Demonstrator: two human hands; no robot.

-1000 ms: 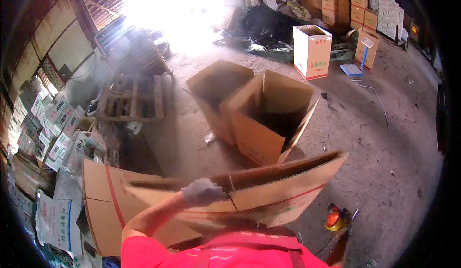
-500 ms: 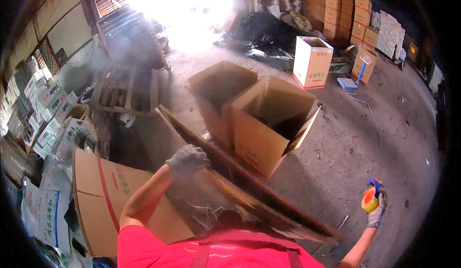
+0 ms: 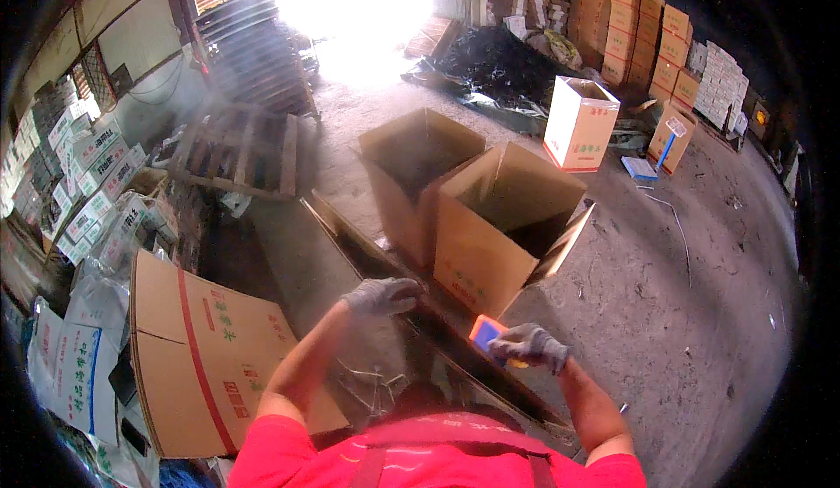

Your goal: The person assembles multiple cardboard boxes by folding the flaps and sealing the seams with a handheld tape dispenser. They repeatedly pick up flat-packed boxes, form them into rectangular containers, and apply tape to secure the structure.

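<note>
Your left hand, gloved grey, sits low centre of the frame, fingers curled over the top edge of a flattened cardboard carton that stands on edge and runs diagonally from the middle of the frame down toward your chest. Grip looks closed on that edge.

Your right hand, also gloved, lies just right of it, low centre-right, wrapped around an orange tape dispenser; the orange end pokes out toward the carton's edge, close to it. Contact between tool and cardboard cannot be told.

Judged step: you're steadying the flat carton and bringing the dispenser to it, likely ahead of forming or sealing. Next move calls for a firm left hold so the board doesn't swing, and the dispenser laid square on a seam.

Lower left: another flat carton with a red stripe. Mid-frame, beyond your hands: two open brown boxes side by side. Further, upper right: a white box standing alone, then stacked cartons along the wall. Upper left: wooden pallets.
</note>
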